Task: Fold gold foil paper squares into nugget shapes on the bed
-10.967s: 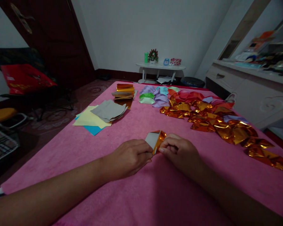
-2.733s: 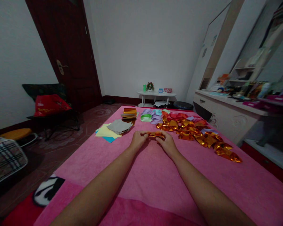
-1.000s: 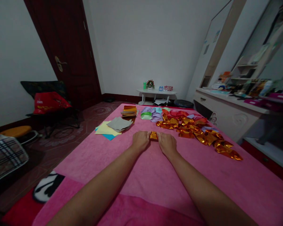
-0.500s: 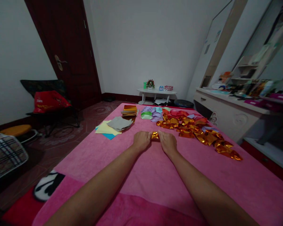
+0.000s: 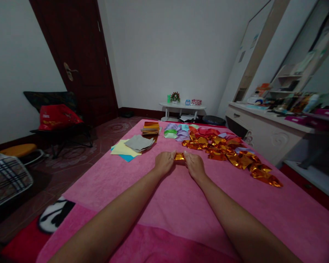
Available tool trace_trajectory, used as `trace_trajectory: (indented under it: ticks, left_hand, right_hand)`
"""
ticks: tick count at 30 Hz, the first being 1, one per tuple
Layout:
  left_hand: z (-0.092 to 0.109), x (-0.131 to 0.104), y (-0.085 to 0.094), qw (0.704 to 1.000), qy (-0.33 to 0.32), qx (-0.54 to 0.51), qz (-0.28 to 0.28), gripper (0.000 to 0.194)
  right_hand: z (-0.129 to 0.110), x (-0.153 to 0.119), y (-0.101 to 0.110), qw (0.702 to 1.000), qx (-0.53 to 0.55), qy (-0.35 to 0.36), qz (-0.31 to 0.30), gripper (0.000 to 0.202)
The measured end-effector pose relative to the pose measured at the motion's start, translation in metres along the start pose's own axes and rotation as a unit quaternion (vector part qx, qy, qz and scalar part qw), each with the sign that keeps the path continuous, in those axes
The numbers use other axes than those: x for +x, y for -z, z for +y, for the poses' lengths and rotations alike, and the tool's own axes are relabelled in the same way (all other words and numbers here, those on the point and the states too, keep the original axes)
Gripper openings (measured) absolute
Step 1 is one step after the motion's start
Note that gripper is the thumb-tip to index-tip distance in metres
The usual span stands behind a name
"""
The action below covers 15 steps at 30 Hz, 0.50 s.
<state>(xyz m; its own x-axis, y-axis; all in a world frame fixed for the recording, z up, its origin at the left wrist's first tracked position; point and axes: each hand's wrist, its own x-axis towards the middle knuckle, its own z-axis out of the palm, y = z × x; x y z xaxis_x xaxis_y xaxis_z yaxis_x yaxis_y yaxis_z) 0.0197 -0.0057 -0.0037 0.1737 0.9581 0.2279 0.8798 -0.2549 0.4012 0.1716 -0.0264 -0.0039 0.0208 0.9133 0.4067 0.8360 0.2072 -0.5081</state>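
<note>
- Bare left hand (image 5: 165, 161), compact, with a smooth, gently rounded back.
- Bare right hand (image 5: 195, 163), much like the other in build, its back likewise smooth and rounded.
- Slim fingers of the left hand (image 5: 172, 157), blending together at this scale; nails too small to tell.
- Slim fingers of the right hand (image 5: 188, 159), equally hard to separate.
- Narrow bare left wrist (image 5: 154, 174) and narrow bare right wrist (image 5: 203, 178).
- Long bare left forearm (image 5: 120, 219), smooth in outline, widening away from the wrist.
- Long bare right forearm (image 5: 233, 219), similarly smooth and tapered.
- Upper arms and clothing lie outside the view.
</note>
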Motion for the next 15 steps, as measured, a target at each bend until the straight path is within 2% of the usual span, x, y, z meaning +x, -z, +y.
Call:
trace_trajectory:
  ticks: [5,8,11,15]
  left_hand:
    - [-0.001,0.001,0.002,0.999,0.015,-0.032,0.001,0.063]
    - [-0.002,0.002,0.001,0.997,0.011,-0.075,0.02,0.065]
    - [-0.005,0.004,0.0,0.989,0.017,-0.132,0.057,0.066]
    - [-0.01,0.007,-0.001,0.975,0.009,-0.196,0.102,0.059]
  right_hand:
    - [0.001,-0.001,-0.001,1.0,0.02,0.002,-0.003,0.061]
    - [0.0,-0.002,-0.001,1.0,0.006,-0.003,-0.006,0.061]
    - [-0.004,-0.002,0.001,0.999,-0.04,-0.017,-0.019,0.057]
    - [-0.003,0.002,0.009,0.984,-0.158,-0.086,-0.008,0.044]
